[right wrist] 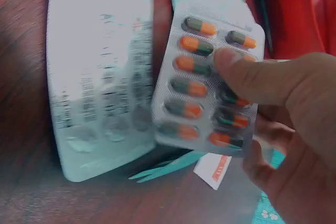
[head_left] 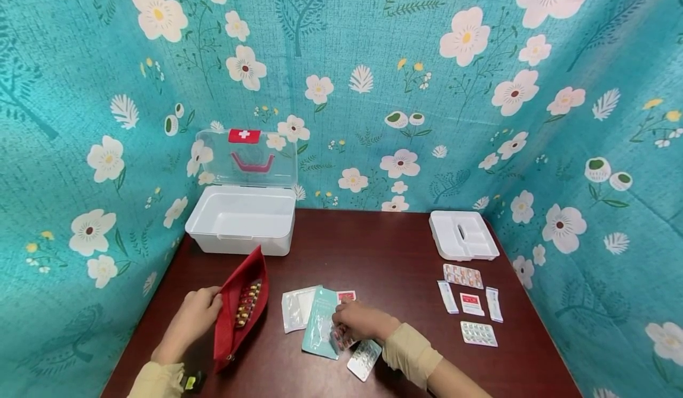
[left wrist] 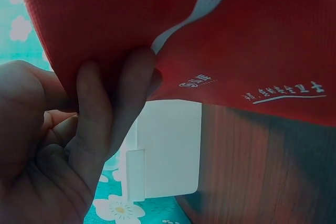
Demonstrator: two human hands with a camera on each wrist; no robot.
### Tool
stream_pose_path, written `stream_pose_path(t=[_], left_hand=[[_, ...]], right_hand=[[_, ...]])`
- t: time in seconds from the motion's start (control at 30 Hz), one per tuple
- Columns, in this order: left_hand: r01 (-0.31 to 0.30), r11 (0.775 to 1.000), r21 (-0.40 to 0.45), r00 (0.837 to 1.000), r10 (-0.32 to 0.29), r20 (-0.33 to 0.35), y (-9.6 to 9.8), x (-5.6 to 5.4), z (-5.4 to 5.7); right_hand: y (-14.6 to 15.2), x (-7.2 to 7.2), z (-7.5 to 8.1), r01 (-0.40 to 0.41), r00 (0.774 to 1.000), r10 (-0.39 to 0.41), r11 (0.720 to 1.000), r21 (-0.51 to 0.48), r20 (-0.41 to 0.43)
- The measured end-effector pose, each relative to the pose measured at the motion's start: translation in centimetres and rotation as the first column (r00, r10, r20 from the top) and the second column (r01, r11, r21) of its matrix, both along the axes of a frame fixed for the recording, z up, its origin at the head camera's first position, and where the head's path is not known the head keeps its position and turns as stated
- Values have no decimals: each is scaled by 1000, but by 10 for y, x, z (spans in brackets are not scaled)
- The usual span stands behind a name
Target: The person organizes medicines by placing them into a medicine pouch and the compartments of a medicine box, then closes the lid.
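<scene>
"Holding what, exactly? Can't make out the hands."

"Left hand [head_left: 196, 312] is pinching the side of the red pouch [head_left: 226, 318], near the desk's left edge. Probably keeps the mouth gaping; you can see pill strips [head_left: 248, 303] inside. Right hand [head_left: 360, 321] grips a capsule strip [right wrist: 190, 85] near the front edge, thumb on its face and fingers behind, likely so it won't slip."

"And what's around it?"

"Silver strip [head_left: 365, 359] just beside it, plus a teal packet [head_left: 320, 324] overlapping a white packet [head_left: 296, 310]. Box [head_left: 235, 245] is at the back left corner, lid [head_left: 251, 158] up, maybe parked there for elbow room. Tray [head_left: 447, 245] is at the back right corner. Sachet [head_left: 472, 304] and orange strip [head_left: 462, 276] sit by the right edge, looks sorted tbh."

"Room?"

"Dark reddish wood-look desk [head_left: 363, 244], bit shiny. Teal flowery cloth [head_left: 347, 101] hangs behind it and down both sides."
</scene>
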State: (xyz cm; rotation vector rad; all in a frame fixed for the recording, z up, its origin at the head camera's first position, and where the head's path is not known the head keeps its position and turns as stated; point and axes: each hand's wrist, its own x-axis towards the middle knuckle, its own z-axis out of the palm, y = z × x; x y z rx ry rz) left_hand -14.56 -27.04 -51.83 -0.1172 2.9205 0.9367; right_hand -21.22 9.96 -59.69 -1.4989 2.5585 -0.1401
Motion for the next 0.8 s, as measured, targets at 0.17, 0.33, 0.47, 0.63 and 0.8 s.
stream_pose_path(t=[0.17,0.33,0.47,0.63,0.8], left_hand=[[3,1000,-6,1000,-3,-7,0,0,0],[7,1000,1,1000,-7,-28,0,1,1],[12,1000,5,999,-12,-35,0,1,2],[16,1000,-1,999,-16,-40,-1,1,2],[14,1000,-5,1000,-14,-13,-1,0,1]], right_hand=[[0,-5,11,88,976,-76,995,-53,202],[0,-10,20,204,953,-155,964,-173,260],[-1,-13,25,338,904,-229,900,-276,362],[-7,-18,34,490,845,-332,796,-355,420],[-17,-23,44,592,784,-389,703,-394,485]])
